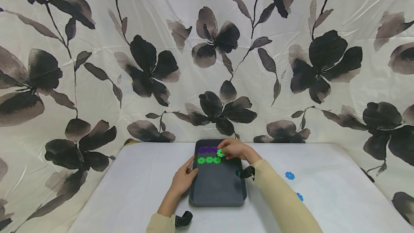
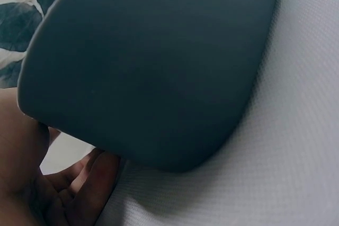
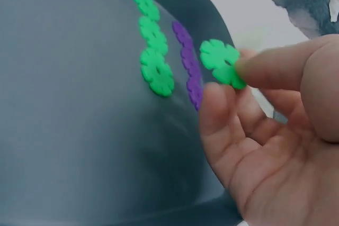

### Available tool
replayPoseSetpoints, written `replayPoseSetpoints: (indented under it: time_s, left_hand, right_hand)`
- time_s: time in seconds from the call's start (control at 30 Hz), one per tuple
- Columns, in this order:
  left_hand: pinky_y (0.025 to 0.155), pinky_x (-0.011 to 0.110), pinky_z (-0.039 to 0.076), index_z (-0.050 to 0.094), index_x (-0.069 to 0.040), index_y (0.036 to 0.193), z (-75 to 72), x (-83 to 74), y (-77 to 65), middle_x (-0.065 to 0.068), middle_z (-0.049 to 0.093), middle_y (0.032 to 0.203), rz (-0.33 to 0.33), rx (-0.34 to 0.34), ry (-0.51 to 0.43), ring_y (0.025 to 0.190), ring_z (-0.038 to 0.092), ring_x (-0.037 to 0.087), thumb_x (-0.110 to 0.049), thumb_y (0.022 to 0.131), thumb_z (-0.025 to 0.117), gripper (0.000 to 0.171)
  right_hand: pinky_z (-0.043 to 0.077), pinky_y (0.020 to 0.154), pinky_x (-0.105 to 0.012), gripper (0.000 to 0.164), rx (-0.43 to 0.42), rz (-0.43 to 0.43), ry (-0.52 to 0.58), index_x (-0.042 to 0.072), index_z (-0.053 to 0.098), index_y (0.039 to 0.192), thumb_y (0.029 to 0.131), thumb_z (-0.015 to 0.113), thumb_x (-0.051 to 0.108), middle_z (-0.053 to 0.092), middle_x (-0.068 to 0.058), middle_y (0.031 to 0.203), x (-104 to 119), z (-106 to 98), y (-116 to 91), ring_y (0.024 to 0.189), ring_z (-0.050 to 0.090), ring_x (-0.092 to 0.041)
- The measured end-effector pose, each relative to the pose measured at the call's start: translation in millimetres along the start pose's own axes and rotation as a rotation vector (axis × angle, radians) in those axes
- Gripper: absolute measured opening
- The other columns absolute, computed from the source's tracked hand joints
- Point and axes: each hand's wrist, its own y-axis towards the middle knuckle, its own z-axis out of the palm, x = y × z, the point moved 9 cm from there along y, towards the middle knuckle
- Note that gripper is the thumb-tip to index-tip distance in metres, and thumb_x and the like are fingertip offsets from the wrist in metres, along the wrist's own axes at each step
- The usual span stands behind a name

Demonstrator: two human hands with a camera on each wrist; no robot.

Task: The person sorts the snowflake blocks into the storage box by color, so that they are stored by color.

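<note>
The big cloth across the top of the frame is white, with black and grey-brown flowers and leaves all over. The table at the bottom is plain white. I see a dark grey tray in the lower middle. Up near its top is a purple row of pieces, then a bright green row. One more piece, at the right of the purple, is bright green too. Two pieces at the lower right are blue. Both sleeves are pale yellow, and the wrist straps look black.
</note>
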Motion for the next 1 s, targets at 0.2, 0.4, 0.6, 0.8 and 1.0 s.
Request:
replayPoseSetpoints:
  time_s: [0.2, 0.4, 0.6, 0.8, 1.0]
  left_hand:
    - [0.056, 0.033, 0.033, 0.044, -0.021, 0.148, -1.1, -1.2, 1.1, 0.002, 0.048, 0.072, 0.018, 0.002, -0.01, 0.062, 0.042, 0.017, -0.02, 0.095, 0.06, 0.055]
    - [0.057, 0.033, 0.034, 0.043, -0.023, 0.148, -0.1, 2.1, 1.6, 0.003, 0.05, 0.075, 0.004, 0.009, -0.011, 0.063, 0.044, 0.017, -0.022, 0.095, 0.06, 0.056]
    - [0.058, 0.033, 0.035, 0.044, -0.022, 0.148, 0.9, 2.6, 2.4, 0.003, 0.05, 0.075, 0.006, 0.01, -0.011, 0.064, 0.044, 0.017, -0.022, 0.095, 0.06, 0.055]
    - [0.058, 0.033, 0.036, 0.044, -0.021, 0.148, 0.1, 0.7, 2.6, 0.003, 0.052, 0.076, 0.016, 0.002, -0.016, 0.065, 0.046, 0.017, -0.022, 0.095, 0.061, 0.055]
    - [0.057, 0.033, 0.036, 0.045, -0.019, 0.148, -0.1, -0.1, 0.7, 0.003, 0.052, 0.075, 0.022, 0.004, -0.004, 0.064, 0.046, 0.017, -0.021, 0.095, 0.061, 0.055]
  right_hand:
    - [0.053, 0.077, -0.038, 0.026, -0.164, -0.025, 0.153, -0.011, 0.055, 0.12, 0.096, 0.051, -0.002, 0.054, -0.011, 0.093, -5.6, -5.5, -0.5, 0.072, 0.052, -0.017]
    - [0.053, 0.075, -0.036, 0.03, -0.216, -0.038, 0.104, -0.013, 0.056, 0.124, 0.095, 0.052, -0.003, 0.057, -0.015, 0.1, -7.0, -3.1, -5.6, 0.072, 0.052, -0.017]
    - [0.049, 0.061, -0.03, 0.029, -0.099, 0.003, 0.004, -0.01, 0.059, 0.124, 0.098, 0.05, 0.001, 0.055, -0.009, 0.087, -5.0, 4.2, -4.3, 0.064, 0.048, -0.015]
    - [0.044, 0.057, -0.027, 0.026, 0.039, 0.046, -0.121, -0.006, 0.063, 0.12, 0.098, 0.052, 0.003, 0.05, -0.004, 0.076, -0.4, 2.0, 3.4, 0.061, 0.043, -0.014]
    - [0.048, 0.06, -0.028, 0.024, 0.125, 0.074, -0.184, -0.006, 0.064, 0.117, 0.095, 0.055, 0.001, 0.056, -0.006, 0.078, -0.4, 1.1, 6.7, 0.062, 0.049, -0.014]
